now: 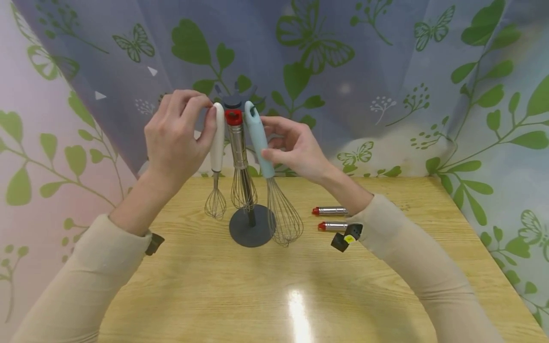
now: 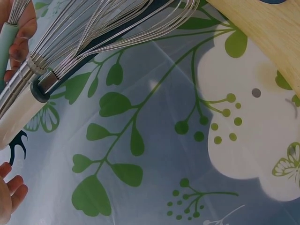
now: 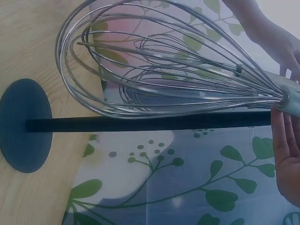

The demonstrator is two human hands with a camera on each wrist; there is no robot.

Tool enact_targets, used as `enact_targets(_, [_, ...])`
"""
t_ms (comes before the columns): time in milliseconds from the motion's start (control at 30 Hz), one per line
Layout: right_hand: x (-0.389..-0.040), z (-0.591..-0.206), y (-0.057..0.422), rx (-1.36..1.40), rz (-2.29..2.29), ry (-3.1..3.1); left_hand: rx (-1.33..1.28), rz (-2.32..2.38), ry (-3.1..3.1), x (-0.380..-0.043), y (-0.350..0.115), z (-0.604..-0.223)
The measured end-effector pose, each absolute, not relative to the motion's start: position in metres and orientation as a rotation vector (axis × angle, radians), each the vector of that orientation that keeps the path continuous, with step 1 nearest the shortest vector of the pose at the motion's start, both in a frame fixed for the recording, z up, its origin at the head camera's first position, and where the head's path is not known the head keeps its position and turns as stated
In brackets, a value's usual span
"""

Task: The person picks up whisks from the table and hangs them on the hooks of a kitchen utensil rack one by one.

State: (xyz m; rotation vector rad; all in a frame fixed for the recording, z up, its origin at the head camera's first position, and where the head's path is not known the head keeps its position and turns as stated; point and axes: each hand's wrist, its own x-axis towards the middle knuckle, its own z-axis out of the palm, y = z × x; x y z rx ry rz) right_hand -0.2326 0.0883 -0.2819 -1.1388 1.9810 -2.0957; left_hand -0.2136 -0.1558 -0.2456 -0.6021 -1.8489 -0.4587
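Observation:
A white-handled whisk [image 1: 218, 143] hangs upright at the left of the dark stand [image 1: 252, 226], its wires down. My left hand [image 1: 176, 128] pinches the top of its handle between thumb and index finger. At the stand's right side, my right hand [image 1: 296, 145] holds a light blue-handled whisk [image 1: 259, 138], thumb in front and fingers behind. The bigger wire loops of this whisk fill much of the right wrist view, slanting outward past the base. Between the two, a metal whisk with a red end [image 1: 237, 138] hangs in front of the pole.
Two metal handles with red ends [image 1: 332, 210] lie on the wooden table [image 1: 206, 286] to the right, partly hidden by my right forearm. Dark hooks [image 1: 233, 99] top the stand. A curtain with leaves and butterflies [image 1: 364, 85] closes off the back.

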Motion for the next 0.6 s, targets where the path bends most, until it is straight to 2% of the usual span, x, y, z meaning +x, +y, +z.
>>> enact_targets(600, [-0.2384, -0.2921, 0.0836, -1.120, -2.119, 1.999, -0.615, -0.438, -1.845, -0.2138, -0.1566, -0.2456])
